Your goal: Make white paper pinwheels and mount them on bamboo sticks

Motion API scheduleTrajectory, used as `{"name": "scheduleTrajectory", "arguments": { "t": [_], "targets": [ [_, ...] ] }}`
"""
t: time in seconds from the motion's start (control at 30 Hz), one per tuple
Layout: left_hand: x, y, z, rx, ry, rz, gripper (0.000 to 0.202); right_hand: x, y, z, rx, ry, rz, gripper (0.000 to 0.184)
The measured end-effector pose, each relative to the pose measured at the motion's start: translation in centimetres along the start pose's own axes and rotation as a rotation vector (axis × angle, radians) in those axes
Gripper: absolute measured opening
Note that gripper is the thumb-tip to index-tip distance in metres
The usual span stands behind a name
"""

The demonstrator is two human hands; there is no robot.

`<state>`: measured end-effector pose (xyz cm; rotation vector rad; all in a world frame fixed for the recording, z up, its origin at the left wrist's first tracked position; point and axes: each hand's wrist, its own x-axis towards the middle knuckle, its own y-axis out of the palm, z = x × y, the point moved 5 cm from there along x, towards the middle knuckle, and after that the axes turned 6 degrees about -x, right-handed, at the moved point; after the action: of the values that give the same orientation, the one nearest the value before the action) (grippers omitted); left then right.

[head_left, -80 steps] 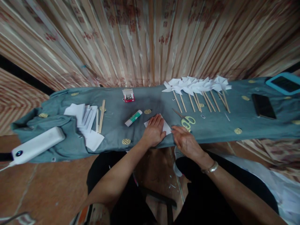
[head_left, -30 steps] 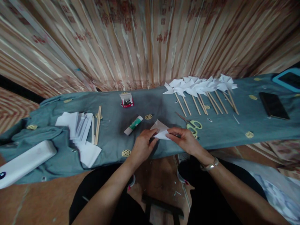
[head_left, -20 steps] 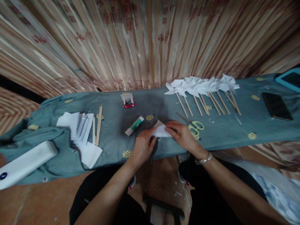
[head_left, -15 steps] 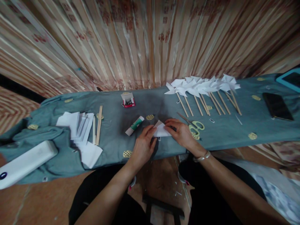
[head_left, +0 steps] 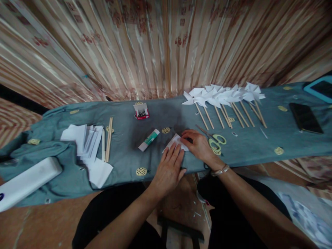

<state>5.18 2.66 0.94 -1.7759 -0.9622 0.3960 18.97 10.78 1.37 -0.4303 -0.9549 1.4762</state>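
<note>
A piece of white paper point(head_left: 176, 139) lies on the cloth-covered table in front of me, with folded edges. My left hand point(head_left: 169, 166) rests flat on its near left part, fingers stretched out. At the right side, my right hand point(head_left: 197, 143) pinches the paper between thumb and fingertips; a silver bracelet circles that wrist. Left of the paper lies a glue stick point(head_left: 149, 139) with a green label. Scissors point(head_left: 215, 139) with light green handles lie just beyond my right hand.
White paper pinwheels point(head_left: 223, 95) on wooden sticks line the back right. A small red box of pins point(head_left: 142, 112) stands open. At left are loose sticks point(head_left: 109, 138), paper pieces point(head_left: 100, 173) and a white elongated device point(head_left: 31, 181). A dark phone point(head_left: 306, 117) lies far right.
My left hand has gone from gripping the paper's left edge to lying flat on it, nearer to me. The right hand stays at the paper's right side.
</note>
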Motion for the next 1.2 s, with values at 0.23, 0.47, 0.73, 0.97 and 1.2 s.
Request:
{"name": "scheduleTrajectory", "arguments": {
  "t": [0.23,0.47,0.73,0.97,1.2],
  "targets": [
    [-0.04,0.30,0.34,0.007,-0.001,0.002,0.063,0.21,0.02,0.29,-0.016,0.004,0.008,0.011],
    [0.06,0.46,0.48,0.057,0.004,-0.002,0.062,0.34,0.17,0.33,-0.020,0.003,0.015,0.011],
    [0.11,0.48,0.86,0.076,0.034,-0.015,0.064,0.52,0.34,0.45,-0.037,0.012,0.010,0.013],
    [0.14,0.48,0.86,0.086,0.058,-0.038,0.063,0.52,0.12,0.71,-0.043,0.018,0.014,0.015],
    [0.13,0.47,0.65,0.113,0.053,-0.015,0.067,0.39,0.28,0.51,-0.025,0.025,0.009,0.014]
  ]
}}
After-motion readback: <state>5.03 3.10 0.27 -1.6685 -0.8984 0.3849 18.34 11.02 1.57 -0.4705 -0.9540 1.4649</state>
